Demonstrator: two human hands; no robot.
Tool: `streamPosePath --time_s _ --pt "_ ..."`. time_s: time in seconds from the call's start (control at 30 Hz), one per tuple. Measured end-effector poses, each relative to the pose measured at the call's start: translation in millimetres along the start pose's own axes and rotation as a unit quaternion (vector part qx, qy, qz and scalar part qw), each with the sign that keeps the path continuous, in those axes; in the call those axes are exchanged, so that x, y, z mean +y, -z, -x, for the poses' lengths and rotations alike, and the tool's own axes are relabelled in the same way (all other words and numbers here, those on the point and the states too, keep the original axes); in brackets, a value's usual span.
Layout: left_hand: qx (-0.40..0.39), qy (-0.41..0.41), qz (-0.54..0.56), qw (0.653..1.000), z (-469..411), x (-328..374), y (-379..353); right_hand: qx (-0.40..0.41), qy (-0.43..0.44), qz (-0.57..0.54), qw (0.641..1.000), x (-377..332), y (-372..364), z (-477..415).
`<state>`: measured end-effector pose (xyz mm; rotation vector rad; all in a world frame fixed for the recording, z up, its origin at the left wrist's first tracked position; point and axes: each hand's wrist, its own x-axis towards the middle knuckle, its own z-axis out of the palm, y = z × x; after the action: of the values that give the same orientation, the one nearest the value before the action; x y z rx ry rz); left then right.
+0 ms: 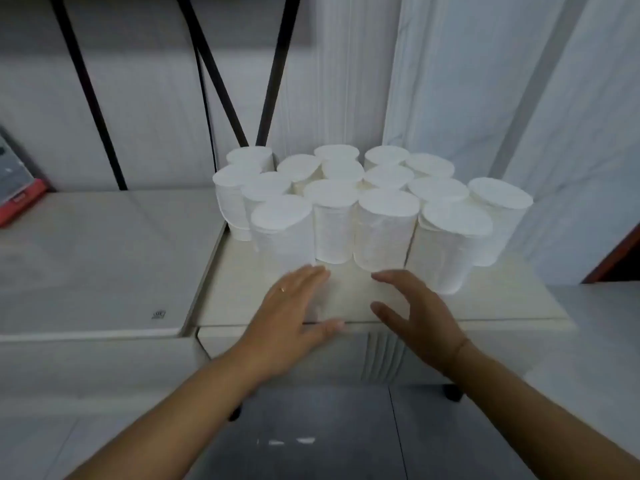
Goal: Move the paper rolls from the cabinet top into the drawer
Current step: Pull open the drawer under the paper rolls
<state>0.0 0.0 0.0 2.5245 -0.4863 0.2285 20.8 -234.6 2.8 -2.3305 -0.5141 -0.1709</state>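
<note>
Several white paper rolls [367,209] stand upright, packed together on the top of a cream cabinet [491,303]. Below the top's front edge is the shut drawer front [381,362] with a ribbed grip. My left hand [291,317] hovers over the cabinet's front edge, fingers spread, its tips just short of the nearest rolls. My right hand [415,313] is beside it, fingers apart and curled, also empty and close to the front row of rolls.
A pale flat-topped unit [90,271] adjoins the cabinet on the left, with a red-edged object [17,195] at its far left. Black straps [214,74] hang against the wall behind. White curtains [467,98] hang at the back right. Grey floor lies below.
</note>
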Motion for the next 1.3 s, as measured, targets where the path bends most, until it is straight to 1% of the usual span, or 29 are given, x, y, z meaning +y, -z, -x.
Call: streamPosePath --time_s 0.07,0.13,0.2,0.27,0.4,0.67,0.87,1.13,1.3 --pt "-0.053 -0.012 -0.069 0.996 19.2 0.6 -20.7 -0.004 -0.009 0.061 0.998 9.6 -10.6 18.7" --pt "-0.083 -0.002 -0.146 0.986 39.8 -6.4 -47.8 -0.036 -0.015 0.147 0.988 27.8 -24.6 38.9" --pt "-0.064 0.005 -0.181 0.981 46.5 -9.7 -61.0 -0.060 0.006 0.230 0.971 40.8 -33.1 51.4" --pt "-0.037 0.013 -0.186 0.982 46.1 -12.6 -65.5 -0.056 0.019 0.263 0.963 47.9 -36.7 55.5" --pt "-0.023 0.004 -0.179 0.984 48.3 -12.4 -69.3 -0.044 0.025 0.274 0.960 48.3 -43.7 58.2" --pt "-0.017 0.019 -0.171 0.985 51.8 -4.7 -67.5 -0.049 0.006 0.298 0.953 46.3 -51.1 74.7" --pt "-0.019 0.023 -0.174 0.984 54.1 -4.7 -71.3 -0.035 -0.012 0.306 0.951 42.8 -54.8 77.1" --pt "-0.029 0.033 -0.153 0.987 61.5 0.6 -71.0 -0.045 -0.031 0.285 0.957 33.9 -50.7 82.5" --pt "-0.036 0.010 -0.130 0.991 100.3 10.8 -68.4 -0.032 0.015 0.278 0.960 26.9 -42.6 120.7"
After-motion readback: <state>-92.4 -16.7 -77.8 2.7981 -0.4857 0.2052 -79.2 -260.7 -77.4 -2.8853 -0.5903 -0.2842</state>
